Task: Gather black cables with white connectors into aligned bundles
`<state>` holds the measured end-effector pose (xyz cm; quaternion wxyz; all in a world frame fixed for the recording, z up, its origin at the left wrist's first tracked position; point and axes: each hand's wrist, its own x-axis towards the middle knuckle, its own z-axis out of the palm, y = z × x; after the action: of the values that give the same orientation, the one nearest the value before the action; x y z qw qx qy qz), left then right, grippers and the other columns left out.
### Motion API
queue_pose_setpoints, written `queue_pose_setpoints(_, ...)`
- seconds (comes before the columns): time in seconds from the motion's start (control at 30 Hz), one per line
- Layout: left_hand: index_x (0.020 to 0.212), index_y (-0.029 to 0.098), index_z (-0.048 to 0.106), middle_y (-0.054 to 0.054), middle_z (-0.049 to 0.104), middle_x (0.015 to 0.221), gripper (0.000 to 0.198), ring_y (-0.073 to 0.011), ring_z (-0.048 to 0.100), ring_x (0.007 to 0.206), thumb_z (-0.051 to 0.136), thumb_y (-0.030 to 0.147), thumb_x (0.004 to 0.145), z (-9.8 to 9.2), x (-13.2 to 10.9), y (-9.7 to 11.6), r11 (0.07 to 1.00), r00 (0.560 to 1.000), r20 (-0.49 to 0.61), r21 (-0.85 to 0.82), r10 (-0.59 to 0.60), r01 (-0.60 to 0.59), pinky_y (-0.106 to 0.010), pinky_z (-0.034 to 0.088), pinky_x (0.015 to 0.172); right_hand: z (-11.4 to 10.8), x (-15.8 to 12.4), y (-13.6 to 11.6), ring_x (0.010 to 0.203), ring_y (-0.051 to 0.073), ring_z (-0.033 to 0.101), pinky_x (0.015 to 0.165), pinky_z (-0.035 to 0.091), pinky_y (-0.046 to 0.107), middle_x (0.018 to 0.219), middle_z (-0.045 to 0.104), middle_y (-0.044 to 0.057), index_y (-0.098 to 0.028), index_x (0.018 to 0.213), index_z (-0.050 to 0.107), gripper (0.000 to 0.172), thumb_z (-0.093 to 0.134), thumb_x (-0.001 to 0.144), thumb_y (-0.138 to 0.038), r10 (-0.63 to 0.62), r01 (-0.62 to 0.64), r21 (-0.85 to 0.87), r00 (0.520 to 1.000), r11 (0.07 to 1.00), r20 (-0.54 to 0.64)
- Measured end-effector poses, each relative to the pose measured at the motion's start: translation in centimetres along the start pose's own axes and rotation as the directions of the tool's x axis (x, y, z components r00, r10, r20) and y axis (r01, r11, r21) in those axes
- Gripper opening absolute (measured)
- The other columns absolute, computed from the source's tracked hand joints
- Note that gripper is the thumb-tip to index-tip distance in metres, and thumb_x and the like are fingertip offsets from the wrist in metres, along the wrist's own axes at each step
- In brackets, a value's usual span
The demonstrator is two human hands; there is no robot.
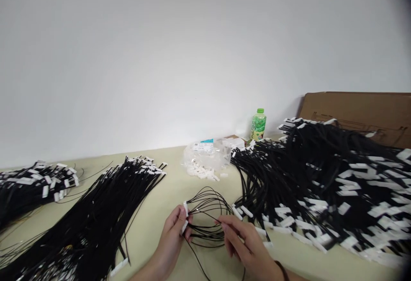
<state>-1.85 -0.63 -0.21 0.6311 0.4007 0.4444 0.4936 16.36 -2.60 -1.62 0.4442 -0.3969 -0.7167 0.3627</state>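
Observation:
My left hand (175, 234) grips two white plug connectors (185, 209) between thumb and fingers, one above the other. Thin black wires (208, 191) run out of them and loop over to the right. On that side my right hand (240, 240) pinches a black wire between thumb and index finger, at the right part of the loop. One loose wire hangs down below the left hand toward the bottom edge. The far ends of the wires are partly hidden behind the right hand.
Black cable bundles with white connectors (105, 212) lie at left; a large heap (308, 178) covers the right. Behind my hands, a clear plastic bag (212, 157) spills small white connectors (201, 171). A green-capped bottle (258, 126) and a cardboard box (359, 114) stand near the wall.

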Motion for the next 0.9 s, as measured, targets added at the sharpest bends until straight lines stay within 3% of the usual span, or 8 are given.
queue_pose_setpoints(0.3,0.074,0.016,0.041,0.003,0.042,0.067,0.039,-0.0039,0.034,0.048,0.056,0.052,0.070,0.1,0.0,0.1,1.000,1.000,0.006,0.021,-0.014,0.014,-0.019,0.027,0.047,-0.2,0.7,0.2,0.043,0.006,0.037,0.041,0.030,0.016,0.053,0.044,-0.003,-0.013,0.098,0.041,0.038,0.026,0.090,-0.047,0.122,-0.111,0.243,0.992,0.964,-0.029)
queue_pose_setpoints(0.47,0.074,0.016,0.043,0.003,0.043,0.067,0.038,-0.0039,0.033,0.048,0.055,0.052,0.071,0.0,0.0,-0.1,1.000,1.000,0.009,0.014,-0.021,0.021,-0.020,0.027,0.046,-1.3,1.1,-0.3,0.045,0.006,0.040,0.041,0.033,0.016,0.055,0.045,-0.003,-0.015,0.096,0.035,0.032,0.027,0.091,-0.045,0.089,-0.052,0.291,0.989,0.955,-0.116)
queue_pose_setpoints(0.67,0.075,0.016,0.043,0.003,0.042,0.067,0.036,-0.0035,0.034,0.047,0.054,0.049,0.073,-0.6,0.1,-0.2,0.998,0.999,-0.004,-0.047,-0.047,0.047,-0.019,0.027,0.046,-2.3,1.5,0.6,0.045,0.006,0.037,0.040,0.030,0.015,0.053,0.041,-0.004,-0.016,0.091,0.036,0.027,0.030,0.091,-0.042,0.089,-0.023,0.238,0.958,0.971,-0.271)
queue_pose_setpoints(0.9,0.074,0.015,0.044,0.003,0.042,0.068,0.034,-0.0039,0.036,0.049,0.049,0.048,0.077,-0.8,-0.4,0.0,1.000,1.000,-0.006,-0.025,-0.006,0.006,-0.019,0.029,0.047,-1.6,0.7,0.9,0.045,0.006,0.038,0.042,0.030,0.016,0.053,0.042,-0.003,-0.015,0.092,0.039,0.025,0.032,0.091,-0.038,0.042,-0.018,0.110,0.973,0.994,-0.226)
